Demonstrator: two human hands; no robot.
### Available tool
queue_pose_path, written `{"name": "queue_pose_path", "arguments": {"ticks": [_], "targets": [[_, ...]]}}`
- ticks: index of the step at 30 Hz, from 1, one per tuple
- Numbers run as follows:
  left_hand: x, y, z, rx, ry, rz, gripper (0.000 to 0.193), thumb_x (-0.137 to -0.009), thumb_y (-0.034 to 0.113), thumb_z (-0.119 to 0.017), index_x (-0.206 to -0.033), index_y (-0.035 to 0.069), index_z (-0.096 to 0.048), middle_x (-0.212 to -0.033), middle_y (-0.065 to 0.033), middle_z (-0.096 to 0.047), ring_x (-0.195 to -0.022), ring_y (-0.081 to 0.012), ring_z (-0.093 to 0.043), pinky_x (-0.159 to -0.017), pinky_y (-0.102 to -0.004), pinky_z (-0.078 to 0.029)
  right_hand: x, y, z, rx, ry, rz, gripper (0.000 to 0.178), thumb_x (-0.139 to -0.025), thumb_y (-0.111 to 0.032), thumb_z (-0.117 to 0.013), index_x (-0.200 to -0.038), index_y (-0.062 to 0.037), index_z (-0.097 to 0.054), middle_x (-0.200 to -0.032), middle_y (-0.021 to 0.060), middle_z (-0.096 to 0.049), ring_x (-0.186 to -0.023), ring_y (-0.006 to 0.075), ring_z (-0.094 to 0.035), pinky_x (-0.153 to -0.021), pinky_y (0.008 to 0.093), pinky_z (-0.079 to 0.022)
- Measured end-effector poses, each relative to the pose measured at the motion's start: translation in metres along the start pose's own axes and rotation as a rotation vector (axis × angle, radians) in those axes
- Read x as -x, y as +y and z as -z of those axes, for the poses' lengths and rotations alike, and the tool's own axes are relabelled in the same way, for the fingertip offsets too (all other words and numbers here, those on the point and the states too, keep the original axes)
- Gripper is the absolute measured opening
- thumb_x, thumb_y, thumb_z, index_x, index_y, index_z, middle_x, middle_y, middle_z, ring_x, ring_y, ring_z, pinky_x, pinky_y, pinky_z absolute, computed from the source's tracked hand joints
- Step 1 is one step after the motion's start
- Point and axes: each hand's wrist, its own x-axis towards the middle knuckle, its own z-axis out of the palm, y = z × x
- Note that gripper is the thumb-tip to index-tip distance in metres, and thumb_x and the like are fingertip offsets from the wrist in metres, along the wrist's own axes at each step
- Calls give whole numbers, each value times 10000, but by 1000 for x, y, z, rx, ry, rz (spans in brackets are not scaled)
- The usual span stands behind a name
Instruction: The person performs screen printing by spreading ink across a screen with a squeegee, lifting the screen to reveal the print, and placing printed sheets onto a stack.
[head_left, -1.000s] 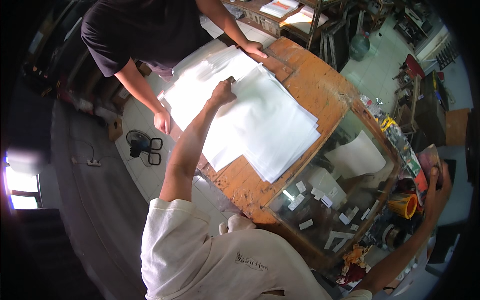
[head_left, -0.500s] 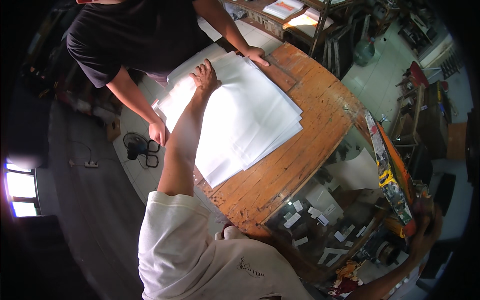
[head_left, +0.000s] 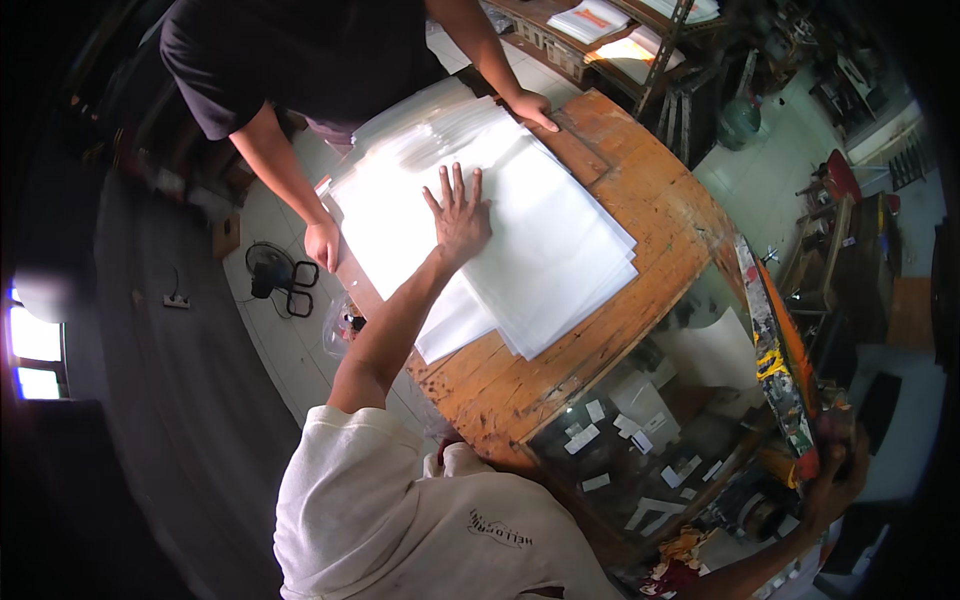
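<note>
My left hand (head_left: 460, 215) lies flat on a stack of white, partly see-through sheets (head_left: 545, 240), its fingers spread. The sheets are fanned unevenly, and one lower corner juts out toward me on the left. Across the wooden table, a person in a dark T-shirt (head_left: 310, 50) has one hand (head_left: 322, 245) at the stack's left side and the other (head_left: 533, 108) on the table's far edge. My right hand (head_left: 838, 480), at the far right, is closed around the lower end of a paint-smeared frame (head_left: 772, 350) standing tilted; shadow partly hides its fingers.
The worn wooden table (head_left: 660, 205) adjoins a glass surface (head_left: 640, 420) with small pale labels. A dark fan (head_left: 270, 270) stands on the tiled floor to the left. At the back are a shelf with printed sheets (head_left: 590, 20) and a large bottle (head_left: 740, 122).
My left hand has come back toward me and to the right over the sheets, and its fingers have flattened. My right hand still holds the frame's lower end.
</note>
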Motion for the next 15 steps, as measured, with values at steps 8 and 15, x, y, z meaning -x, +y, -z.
{"name": "queue_pose_path", "arguments": {"ticks": [8,15], "targets": [[70,30,12,-21,87,-167,660,-1014,330,-501,-1561,25,-291,-1633,-212,-229,-1530,-389,-150,-1147,-729,-101,-7,-12,4,16,-55,-35,627,-964,-560,-545,-1321,-48,-612,-1238,187,-654,-1154,351,-606,-997,441,-449],[86,34,14,188,166,-89,540,-932,155,-615,-1430,20,-457,-1406,-167,-473,-1273,-329,-455,-1033,-516,-364,-7,-11,5,25,-20,-21,577,-978,-496,-560,-1324,-36,-612,-1240,200,-662,-1145,358,-618,-985,446,-459]]}}
